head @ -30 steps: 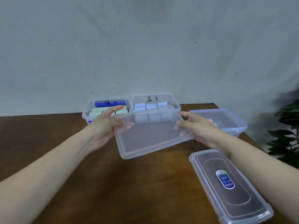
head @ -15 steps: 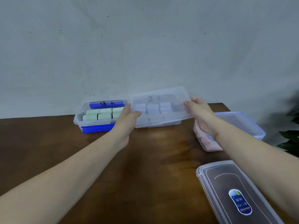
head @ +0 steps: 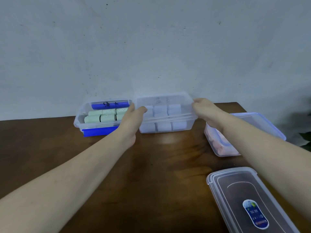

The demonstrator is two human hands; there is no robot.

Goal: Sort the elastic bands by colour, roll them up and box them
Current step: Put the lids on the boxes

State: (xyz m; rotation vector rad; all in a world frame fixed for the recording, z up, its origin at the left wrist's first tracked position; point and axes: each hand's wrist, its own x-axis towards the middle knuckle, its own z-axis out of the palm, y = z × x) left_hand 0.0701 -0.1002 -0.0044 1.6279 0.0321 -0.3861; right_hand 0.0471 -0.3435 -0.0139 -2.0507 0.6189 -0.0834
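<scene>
On the table (head: pixel 151 174), 2 boxes stand side by side against the wall (head: pixel 151 47): the left box (head: pixel 80 121) and the middle box (head: pixel 191 123), both holding rolled bands. A lid (head: pixel 164 102) sits over the middle box. A third box (head: pixel 262 118) stands to the right; in front of it lies a spare lid (head: pixel 235 190).

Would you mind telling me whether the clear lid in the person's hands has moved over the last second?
Yes. The clear lid has gone away from the person, from above the table to over the middle box of white rolls by the wall.
</scene>
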